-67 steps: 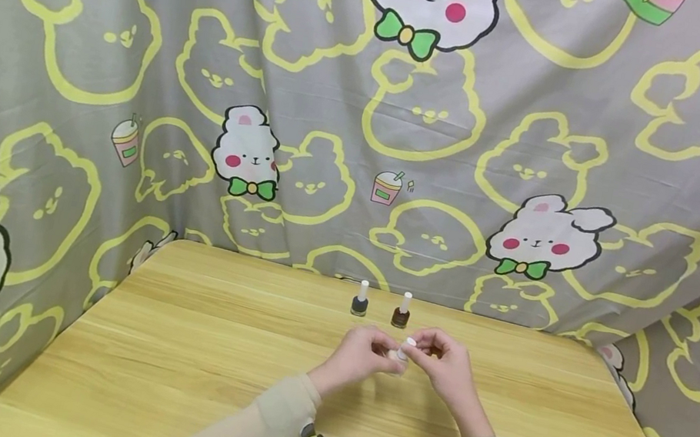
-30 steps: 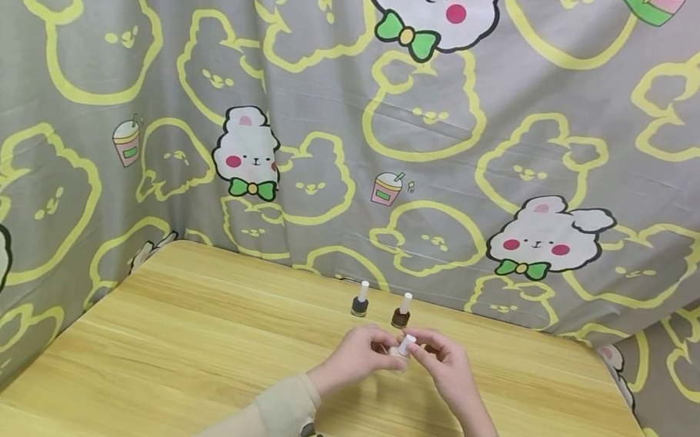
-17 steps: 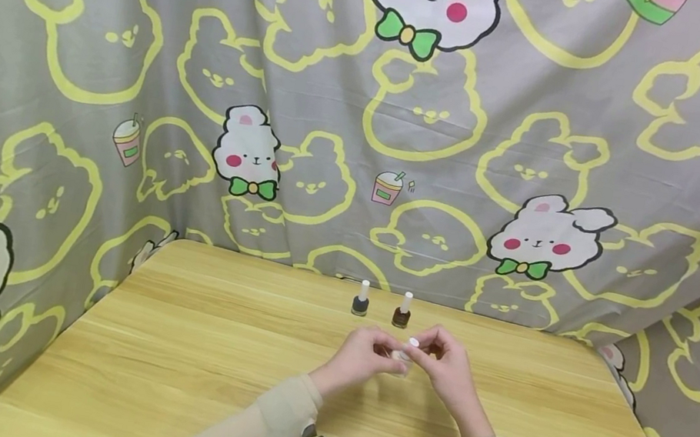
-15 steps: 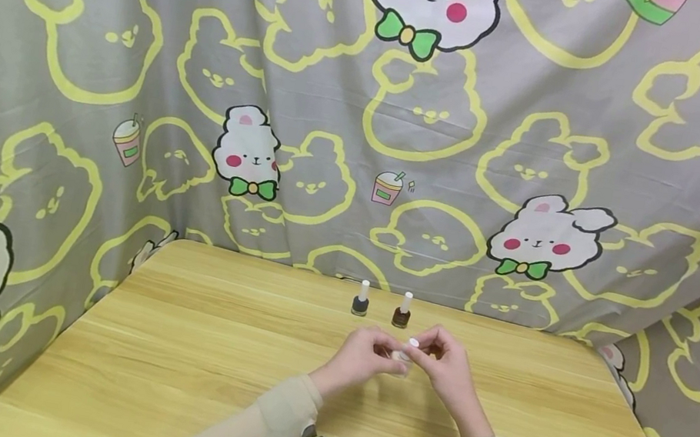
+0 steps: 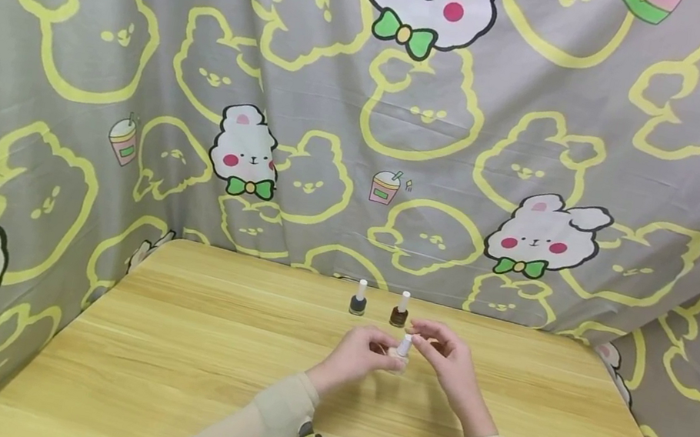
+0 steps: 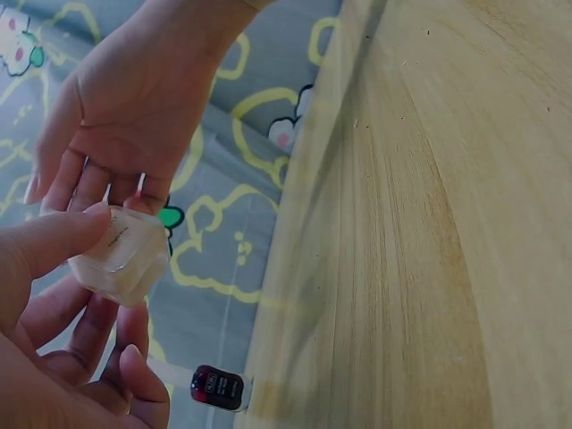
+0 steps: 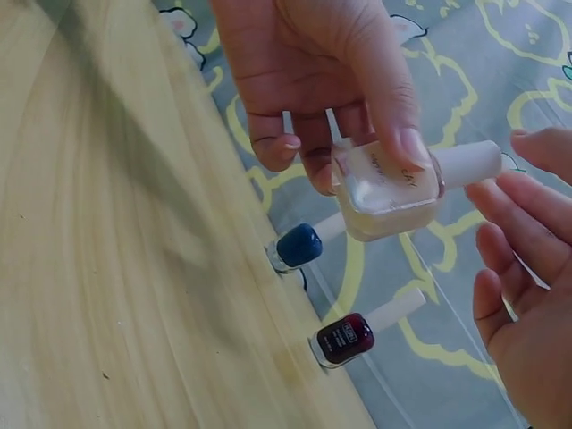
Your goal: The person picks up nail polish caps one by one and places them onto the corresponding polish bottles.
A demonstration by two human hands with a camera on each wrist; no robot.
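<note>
My left hand (image 5: 355,356) pinches a clear, squared nail polish bottle (image 7: 380,201) with pale cream polish, thumb on the printed face and fingers behind. Its tall white cap (image 7: 472,164) sits on the neck and points toward my right hand (image 5: 453,362). The right fingers are spread loosely around the cap's end. In the right wrist view, that thumb (image 7: 547,150) stands a little off the cap, while the index fingertip lies right beside it. From the left wrist view, the bottle hides the cap. Both hands are raised above the wooden table (image 5: 219,320).
Behind the hands, two more white-capped nail polish bottles stand upright near the table's back edge: a dark blue one (image 5: 358,304) on the left and a dark red one (image 5: 399,315) on the right. A grey patterned curtain (image 5: 328,105) hangs behind and along the sides.
My right thumb and fingers, earlier pinching the cap and changing their hold on it, have loosened and drawn slightly apart from it. The left hand keeps the bottle in nearly the same place.
</note>
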